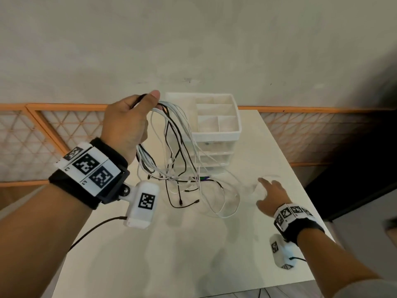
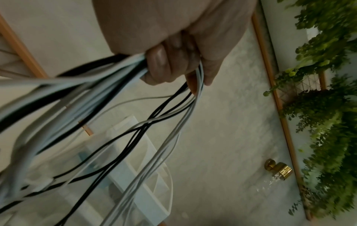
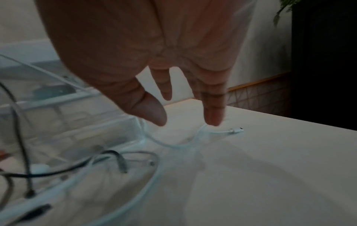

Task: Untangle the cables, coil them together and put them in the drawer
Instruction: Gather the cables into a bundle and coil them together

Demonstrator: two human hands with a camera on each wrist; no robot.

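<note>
My left hand (image 1: 129, 121) is raised over the white table and grips a bundle of black and white cables (image 1: 171, 147); its curled fingers (image 2: 164, 64) wrap the strands. The loops hang down and their loose ends trail on the table (image 1: 193, 244). My right hand (image 1: 271, 194) hovers low at the right with fingers spread and straight, just above a white cable end (image 3: 234, 130) lying on the table. The clear drawer unit (image 1: 214, 155) with a white divided top tray (image 1: 217, 134) stands behind the cables. In the right wrist view its lowest drawer (image 3: 63, 125) seems pulled out.
The table's right edge (image 1: 300, 181) borders a dark area. An orange-framed lattice rail (image 1: 64, 130) runs behind the table along the wall. In the left wrist view green foliage (image 2: 328, 107) and a brass fitting (image 2: 278, 169) are on the wall side.
</note>
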